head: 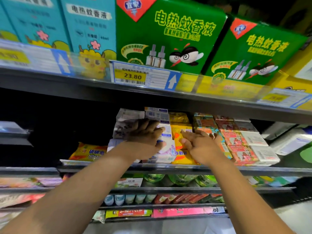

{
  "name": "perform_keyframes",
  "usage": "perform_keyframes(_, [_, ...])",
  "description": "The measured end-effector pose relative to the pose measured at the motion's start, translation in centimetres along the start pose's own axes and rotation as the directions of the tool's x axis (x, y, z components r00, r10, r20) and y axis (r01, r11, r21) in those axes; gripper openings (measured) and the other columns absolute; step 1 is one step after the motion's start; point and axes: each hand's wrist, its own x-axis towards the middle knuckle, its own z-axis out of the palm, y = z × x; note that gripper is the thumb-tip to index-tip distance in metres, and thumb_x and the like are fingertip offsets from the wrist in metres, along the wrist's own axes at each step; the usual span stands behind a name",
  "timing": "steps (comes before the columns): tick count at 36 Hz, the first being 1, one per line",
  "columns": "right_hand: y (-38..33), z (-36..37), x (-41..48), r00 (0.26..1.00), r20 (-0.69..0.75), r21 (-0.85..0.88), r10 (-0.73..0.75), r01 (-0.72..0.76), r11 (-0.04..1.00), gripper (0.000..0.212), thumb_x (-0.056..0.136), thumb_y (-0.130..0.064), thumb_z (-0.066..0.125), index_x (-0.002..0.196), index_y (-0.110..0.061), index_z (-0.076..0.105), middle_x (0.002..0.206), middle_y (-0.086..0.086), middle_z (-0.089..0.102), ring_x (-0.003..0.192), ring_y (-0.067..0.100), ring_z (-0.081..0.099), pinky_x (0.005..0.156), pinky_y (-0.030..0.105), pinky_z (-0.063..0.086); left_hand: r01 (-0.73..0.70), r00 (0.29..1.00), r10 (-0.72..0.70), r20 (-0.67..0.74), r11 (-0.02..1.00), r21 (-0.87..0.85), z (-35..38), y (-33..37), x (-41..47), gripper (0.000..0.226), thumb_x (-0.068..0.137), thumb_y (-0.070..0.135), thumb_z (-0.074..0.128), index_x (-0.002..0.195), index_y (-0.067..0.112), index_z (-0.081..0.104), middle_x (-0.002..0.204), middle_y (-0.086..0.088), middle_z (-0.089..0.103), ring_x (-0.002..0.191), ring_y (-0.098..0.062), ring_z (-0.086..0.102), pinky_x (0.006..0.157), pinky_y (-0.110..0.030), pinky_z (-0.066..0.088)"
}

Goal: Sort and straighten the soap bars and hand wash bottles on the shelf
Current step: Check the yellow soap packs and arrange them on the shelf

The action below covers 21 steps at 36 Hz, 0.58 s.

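Note:
Both my hands reach into the middle shelf (185, 168), which holds rows of soap bars. My left hand (145, 137) lies on a stack of white soap boxes (166, 149), fingers curled over their top and side. My right hand (200, 146) rests with fingers spread on the yellow sulfur soap packs (180, 132) next to it. A lone yellow sulfur soap pack (87, 152) lies to the left. Red and orange soap bars (236, 141) and white wrapped bars (258, 144) fill the right side. I see no hand wash bottle here.
The upper shelf carries green (168, 34) and blue (87, 26) mosquito-liquid boxes, with a 23.80 price tag (133, 76) on its rail. Lower shelves hold green round packs (179, 179) and small bottles (121, 199). The left part of the middle shelf is dark.

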Motion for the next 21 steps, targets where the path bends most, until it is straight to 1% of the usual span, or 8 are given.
perform_keyframes(4, [-0.4,0.3,-0.2,0.998,0.07,-0.074,0.01,-0.004,0.997,0.056,0.104,-0.058,0.017,0.158,-0.041,0.019,0.164,-0.016,0.022,0.154,0.013,0.008,0.114,0.066,-0.004,0.002,0.996,0.004,0.093,0.997,-0.073,-1.2,-0.2,0.3,0.063,0.097,0.059,0.037,0.155,0.038,0.021,0.164,0.013,0.006,0.15,-0.016,0.001,0.121,-0.042,0.003])
perform_keyframes(7, [-1.0,-0.5,-0.4,0.999,0.046,-0.04,0.001,0.001,0.999,0.055,0.104,-0.06,0.021,0.155,-0.041,0.029,0.165,-0.012,0.024,0.153,0.02,0.015,0.115,0.065,-0.002,0.078,0.983,-0.002,0.186,0.913,-0.401,-2.4,-1.3,0.2,0.054,0.094,0.054,0.056,0.144,0.04,0.043,0.161,0.014,0.022,0.146,-0.009,0.02,0.12,-0.03,0.017])
perform_keyframes(10, [-2.3,-1.2,-0.8,0.997,-0.073,0.026,-0.022,0.024,0.999,0.052,0.104,-0.058,0.028,0.148,-0.036,0.044,0.161,-0.007,0.034,0.148,0.022,0.025,0.118,0.058,0.007,0.117,0.991,-0.056,0.123,0.809,-0.576,-2.7,-2.4,-0.7,0.034,0.097,0.046,0.058,0.129,0.037,0.059,0.141,0.012,0.052,0.113,-0.006,0.056,0.094,-0.025,0.05])
perform_keyframes(12, [-3.9,-1.3,-1.0,0.983,-0.154,0.057,-0.098,0.108,0.992,0.052,0.103,-0.056,0.034,0.147,-0.031,0.045,0.156,-0.004,0.041,0.145,0.02,0.03,0.118,0.046,0.019,0.128,0.991,-0.13,0.041,0.788,-0.603,-2.6,-3.1,-2.1,0.029,0.097,0.044,0.058,0.125,0.035,0.062,0.122,0.011,0.061,0.087,-0.009,0.066,0.07,-0.027,0.059])
perform_keyframes(14, [-6.0,-1.0,-1.1,0.954,-0.222,0.104,-0.203,0.23,0.968,0.053,0.101,-0.053,0.044,0.147,-0.027,0.048,0.15,-0.001,0.047,0.141,0.021,0.035,0.115,0.036,0.027,0.038,0.987,-0.13,-0.094,0.757,-0.653,-2.0,-4.4,-3.8,0.028,0.099,0.037,0.059,0.125,0.031,0.064,0.119,0.01,0.064,0.093,-0.01,0.067,0.078,-0.024,0.057])
perform_keyframes(17, [-9.1,0.2,-0.9,0.908,-0.265,0.15,-0.324,0.37,0.917,0.054,0.098,-0.051,0.052,0.143,-0.022,0.051,0.14,0.005,0.051,0.134,0.027,0.04,0.111,0.04,0.037,-0.011,0.949,-0.197,-0.245,0.759,-0.651,-1.2,-7.2,-6.5,0.029,0.097,0.025,0.063,0.125,0.03,0.064,0.12,0.009,0.059,0.109,-0.006,0.058,0.098,-0.022,0.047])
perform_keyframes(19, [-10.9,1.2,-0.6,0.891,-0.278,0.178,-0.359,0.415,0.892,0.058,0.095,-0.054,0.054,0.146,-0.026,0.048,0.142,0.006,0.047,0.133,0.03,0.041,0.109,0.04,0.04,0.034,0.917,-0.286,-0.279,0.752,-0.659,-1.2,-9.0,-8.2,0.029,0.096,0.022,0.064,0.123,0.031,0.064,0.116,0.011,0.055,0.108,-0.004,0.055,0.097,-0.022,0.044])
perform_keyframes(21, [-12.5,1.7,-0.3,0.917,-0.218,0.223,-0.334,0.38,0.897,0.063,0.096,-0.057,0.053,0.152,-0.034,0.038,0.156,0.005,0.031,0.144,0.03,0.029,0.117,0.039,0.031,0.092,0.897,-0.344,-0.278,0.76,-0.644,-1.3,-10.7,-9.5,0.025,0.096,0.021,0.064,0.12,0.029,0.063,0.113,0.011,0.055,0.103,-0.007,0.058,0.094,-0.026,0.047])
